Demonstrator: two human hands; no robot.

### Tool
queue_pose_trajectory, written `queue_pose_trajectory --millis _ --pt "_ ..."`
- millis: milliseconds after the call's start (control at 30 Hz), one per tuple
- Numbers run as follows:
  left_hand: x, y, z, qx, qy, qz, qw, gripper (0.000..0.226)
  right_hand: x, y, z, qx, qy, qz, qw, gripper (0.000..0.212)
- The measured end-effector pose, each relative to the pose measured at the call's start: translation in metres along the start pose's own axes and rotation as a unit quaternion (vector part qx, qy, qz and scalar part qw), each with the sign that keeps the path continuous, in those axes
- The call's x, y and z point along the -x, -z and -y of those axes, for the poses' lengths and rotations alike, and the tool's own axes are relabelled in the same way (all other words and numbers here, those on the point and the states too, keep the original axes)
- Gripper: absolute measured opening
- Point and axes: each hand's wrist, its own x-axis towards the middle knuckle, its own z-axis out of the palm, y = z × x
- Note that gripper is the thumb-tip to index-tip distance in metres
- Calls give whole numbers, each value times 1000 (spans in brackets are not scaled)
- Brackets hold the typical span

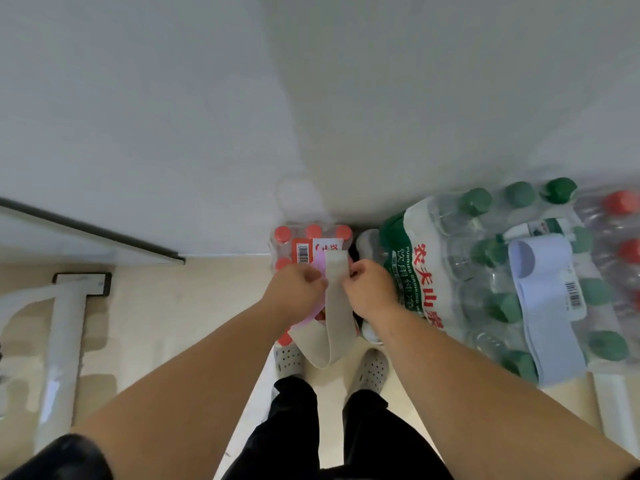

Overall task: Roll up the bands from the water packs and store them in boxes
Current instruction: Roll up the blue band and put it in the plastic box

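A beige band [335, 306] hangs as a long loop between my two hands, its bottom fold near my shoes. My left hand [297, 289] pinches its left edge near the top. My right hand [367, 288] pinches the right edge at the same height. A pink band [320, 268] shows just behind the beige one, partly hidden by my left hand. Below them stands a water pack with red caps [304, 242]. A light blue band [545, 303] lies across the green-capped water pack [485, 271] to the right.
The packs stand against a white wall [311, 98] on a pale floor [173, 306]. More red-capped bottles [623, 237] are at the far right. A white frame [62, 334] lies on the floor at left. My shoes [372, 370] are right below the band.
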Motion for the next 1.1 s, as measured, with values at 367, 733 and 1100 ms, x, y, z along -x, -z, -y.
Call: queue_pose_trajectory --millis 367,733,1100 --pt "-1 -6 -10 92 36 -47 994 17 12 3 1 -165 -35 4 986 6" --pt "93 25 -42 170 -48 10 984 22 105 61 16 -253 -1 43 967 6" --pt "191 26 -98 207 -135 36 968 12 194 129 -1 -342 104 66 932 9"
